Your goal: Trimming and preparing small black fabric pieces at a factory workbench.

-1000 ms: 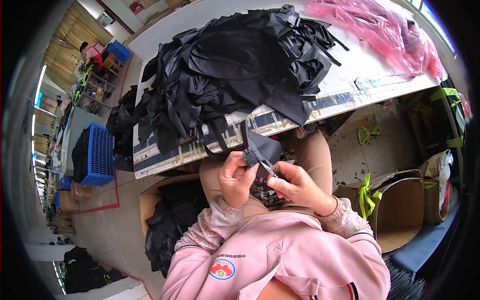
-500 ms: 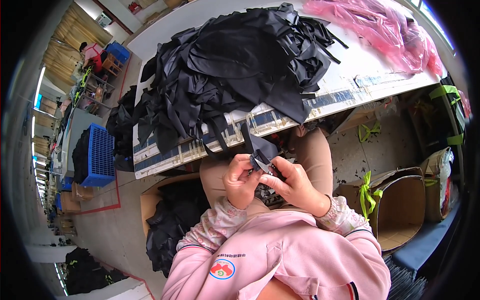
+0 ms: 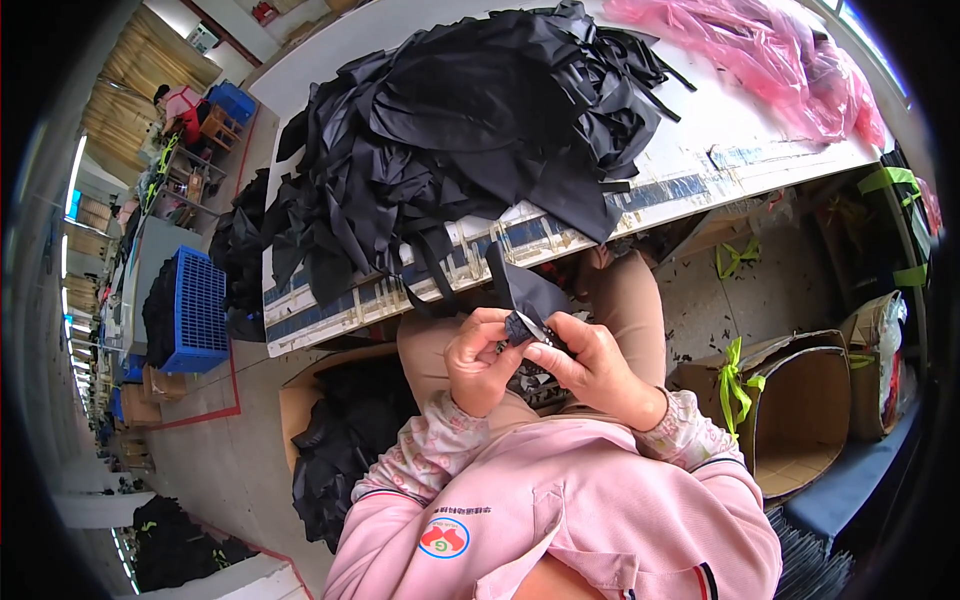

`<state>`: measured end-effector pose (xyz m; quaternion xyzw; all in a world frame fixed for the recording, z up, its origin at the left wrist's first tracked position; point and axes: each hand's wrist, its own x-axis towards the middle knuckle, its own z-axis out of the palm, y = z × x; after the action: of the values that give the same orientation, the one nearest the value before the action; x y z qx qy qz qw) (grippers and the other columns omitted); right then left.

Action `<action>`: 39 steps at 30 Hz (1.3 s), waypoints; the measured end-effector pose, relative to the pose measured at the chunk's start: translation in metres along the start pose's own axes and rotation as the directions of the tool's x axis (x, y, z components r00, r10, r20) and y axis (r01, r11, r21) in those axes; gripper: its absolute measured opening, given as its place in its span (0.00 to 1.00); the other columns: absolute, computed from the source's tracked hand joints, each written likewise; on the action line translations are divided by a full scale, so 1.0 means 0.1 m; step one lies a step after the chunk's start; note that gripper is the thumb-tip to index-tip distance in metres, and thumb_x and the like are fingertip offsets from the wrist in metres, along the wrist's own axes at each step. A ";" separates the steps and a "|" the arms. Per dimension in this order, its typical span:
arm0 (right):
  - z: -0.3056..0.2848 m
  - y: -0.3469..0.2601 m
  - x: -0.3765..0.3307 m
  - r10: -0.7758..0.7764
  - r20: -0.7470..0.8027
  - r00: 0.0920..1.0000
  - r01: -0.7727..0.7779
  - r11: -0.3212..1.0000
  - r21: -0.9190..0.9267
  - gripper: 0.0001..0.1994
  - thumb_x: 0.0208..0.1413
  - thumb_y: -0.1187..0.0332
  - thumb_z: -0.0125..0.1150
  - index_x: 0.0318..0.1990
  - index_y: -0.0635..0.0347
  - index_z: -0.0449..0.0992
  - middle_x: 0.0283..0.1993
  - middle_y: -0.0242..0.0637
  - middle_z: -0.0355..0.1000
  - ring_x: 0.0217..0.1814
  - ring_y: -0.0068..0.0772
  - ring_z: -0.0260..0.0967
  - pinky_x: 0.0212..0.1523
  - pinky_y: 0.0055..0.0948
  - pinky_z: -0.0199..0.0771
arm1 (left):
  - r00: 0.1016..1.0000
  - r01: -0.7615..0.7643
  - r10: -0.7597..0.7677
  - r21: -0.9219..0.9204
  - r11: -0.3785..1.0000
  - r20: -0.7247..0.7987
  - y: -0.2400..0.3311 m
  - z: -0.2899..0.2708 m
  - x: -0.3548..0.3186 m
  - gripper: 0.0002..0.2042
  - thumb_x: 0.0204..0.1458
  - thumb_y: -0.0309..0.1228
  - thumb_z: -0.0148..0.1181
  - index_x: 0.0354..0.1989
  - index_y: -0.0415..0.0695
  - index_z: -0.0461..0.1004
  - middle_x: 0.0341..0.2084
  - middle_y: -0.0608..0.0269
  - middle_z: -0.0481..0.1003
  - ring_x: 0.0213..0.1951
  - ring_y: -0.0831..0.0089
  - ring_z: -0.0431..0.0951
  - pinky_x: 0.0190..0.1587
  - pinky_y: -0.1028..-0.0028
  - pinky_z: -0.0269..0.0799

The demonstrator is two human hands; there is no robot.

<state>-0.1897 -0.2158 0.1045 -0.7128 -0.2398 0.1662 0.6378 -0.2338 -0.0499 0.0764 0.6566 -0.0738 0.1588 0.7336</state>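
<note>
Above my lap, my left hand point(image 3: 480, 362) pinches the edge of a black fabric piece point(image 3: 536, 295) between thumb and fingers. The fabric hangs from there toward the table edge. My right hand point(image 3: 598, 372) is closed close beside it, around small metal thread snips point(image 3: 546, 341), mostly hidden by the fingers. Their blade end is right at the fabric edge. Both hands nearly touch. Beyond them, a large heap of black fabric pieces point(image 3: 470, 110) covers much of the white table point(image 3: 690, 190), and some straps droop over its front edge.
A pink plastic bag point(image 3: 770, 70) lies at the table's far right. Left of my legs stands a carton of black fabric point(image 3: 350, 440); on the right is an open cardboard box point(image 3: 800, 425). A blue crate point(image 3: 200, 310) and another person point(image 3: 185, 110) are farther left.
The snips' blade, plainly visible before, is now mostly covered by my fingers and the fabric. The black piece is spread wider above my hands, which have hardly moved.
</note>
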 end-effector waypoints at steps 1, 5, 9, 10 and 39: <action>0.00 0.00 0.00 0.000 0.000 1.000 0.000 1.000 0.000 0.15 0.56 0.64 0.62 0.28 0.65 0.65 0.16 0.41 0.55 0.18 0.26 0.48 0.17 0.30 0.56 | 1.000 0.002 -0.002 -0.004 1.000 0.013 0.00 0.00 0.00 0.07 0.48 0.12 0.57 0.36 0.32 0.74 0.41 0.57 0.71 0.41 0.73 0.74 0.45 0.77 0.71; -0.02 0.03 -0.02 0.033 0.017 0.999 -0.033 0.999 0.022 0.15 0.57 0.63 0.61 0.27 0.65 0.65 0.15 0.36 0.54 0.19 0.20 0.48 0.17 0.28 0.55 | 0.999 0.012 -0.012 0.000 1.000 0.048 0.01 -0.04 0.02 0.07 0.49 0.13 0.57 0.36 0.32 0.74 0.41 0.57 0.71 0.41 0.73 0.74 0.45 0.77 0.71; -0.08 -0.02 -0.05 0.159 0.062 0.985 -0.167 0.975 0.150 0.16 0.58 0.62 0.61 0.27 0.64 0.67 0.16 0.29 0.54 0.20 0.15 0.48 0.17 0.25 0.53 | 0.992 0.073 -0.063 -0.087 0.994 0.107 0.02 -0.06 0.07 0.07 0.49 0.12 0.57 0.36 0.32 0.74 0.40 0.57 0.71 0.42 0.72 0.74 0.47 0.75 0.71; -0.10 -0.03 -0.05 0.161 0.061 0.985 -0.168 0.975 0.148 0.16 0.58 0.62 0.61 0.27 0.64 0.67 0.16 0.29 0.54 0.20 0.15 0.48 0.17 0.25 0.53 | 0.986 0.103 -0.087 -0.115 0.988 0.139 0.02 -0.09 0.08 0.07 0.49 0.12 0.57 0.36 0.32 0.74 0.40 0.58 0.71 0.43 0.72 0.74 0.48 0.75 0.70; -0.35 -0.08 -0.03 -0.050 0.199 0.979 0.124 0.916 -0.381 0.20 0.52 0.56 0.64 0.26 0.65 0.64 0.19 0.49 0.67 0.22 0.55 0.67 0.22 0.41 0.63 | 0.836 0.491 -0.384 -0.220 0.843 0.392 0.05 -0.30 0.18 0.05 0.45 0.15 0.59 0.32 0.34 0.75 0.36 0.60 0.71 0.40 0.71 0.73 0.47 0.73 0.68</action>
<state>-0.1741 -0.2455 0.1172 -0.7959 -0.3580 0.1520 0.4640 -0.2218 -0.0175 0.0833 0.5486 -0.0666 -0.1421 0.8212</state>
